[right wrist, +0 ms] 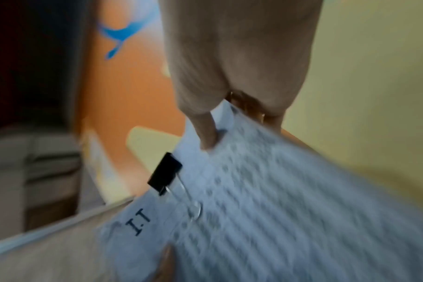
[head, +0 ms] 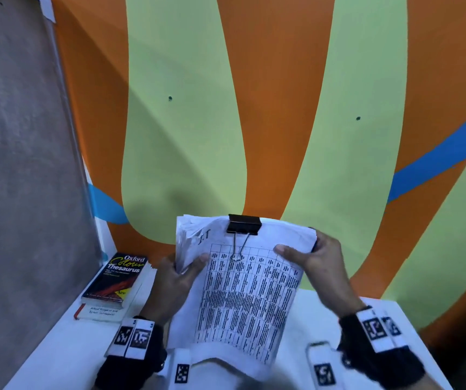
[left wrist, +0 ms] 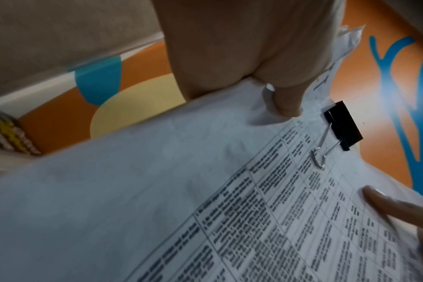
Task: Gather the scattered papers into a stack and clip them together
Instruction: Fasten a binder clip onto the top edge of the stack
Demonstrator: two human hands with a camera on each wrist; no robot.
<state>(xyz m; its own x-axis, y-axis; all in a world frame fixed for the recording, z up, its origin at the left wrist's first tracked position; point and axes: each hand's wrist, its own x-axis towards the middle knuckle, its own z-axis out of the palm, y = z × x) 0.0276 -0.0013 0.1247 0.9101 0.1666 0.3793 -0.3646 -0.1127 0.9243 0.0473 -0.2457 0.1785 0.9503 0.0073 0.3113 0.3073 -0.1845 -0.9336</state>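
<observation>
Both hands hold the stack of white printed paper sheets (head: 243, 294) upright in the air above the white table (head: 57, 350), in front of the orange and green painted wall (head: 254, 108). The left hand (head: 175, 285) pinches the left edge of the stack, thumb on the front sheet and fingers behind. The right hand (head: 313, 263) pinches the upper right corner in the same way. A black metal binder clip (head: 243, 224) is closed on the middle of the top edge, and its silver wire handle lies flat on the printed table. On the table, to the left of the stack, a black thesaurus book (head: 118, 280) lies on another book.
</observation>
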